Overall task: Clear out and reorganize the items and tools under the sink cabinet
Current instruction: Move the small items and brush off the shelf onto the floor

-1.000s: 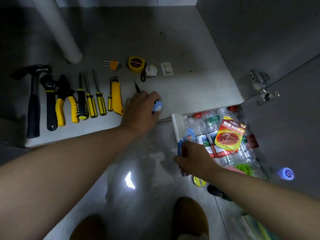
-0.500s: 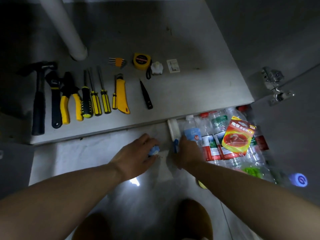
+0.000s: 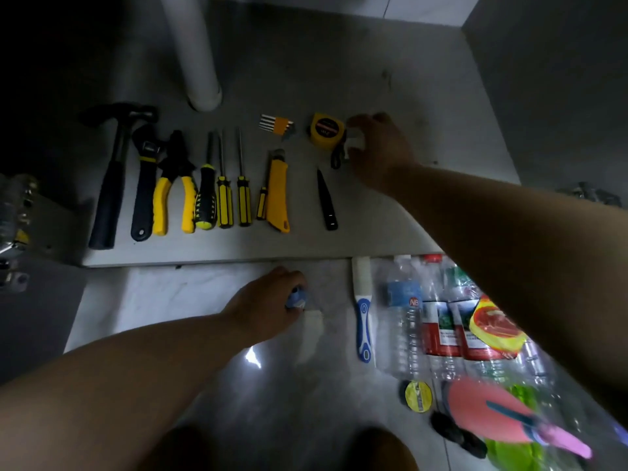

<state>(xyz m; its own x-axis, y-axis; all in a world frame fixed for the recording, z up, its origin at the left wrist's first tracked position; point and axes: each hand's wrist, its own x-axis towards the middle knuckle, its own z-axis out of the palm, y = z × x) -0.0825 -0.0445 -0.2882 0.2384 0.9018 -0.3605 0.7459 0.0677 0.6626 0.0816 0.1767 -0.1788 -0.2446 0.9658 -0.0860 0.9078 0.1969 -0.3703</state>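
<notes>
The right hand (image 3: 380, 147) curls round a half-hidden white thing (image 3: 355, 141) beside the tape measure (image 3: 326, 129) on the cabinet floor (image 3: 339, 62). The left hand (image 3: 268, 300) grips a blurry blue thing (image 3: 297, 298) below its front edge.

I am looking into a dim cupboard. Its grey cabinet board (image 3: 339, 69) is lying a little above the floor, and a white pipe (image 3: 193, 56) is coming down to it at the back. A dark side wall (image 3: 560, 79) is rising at the right. In front, the glossy floor tiles (image 3: 153, 294) are reflecting a bright light spot (image 3: 253, 360).
</notes>
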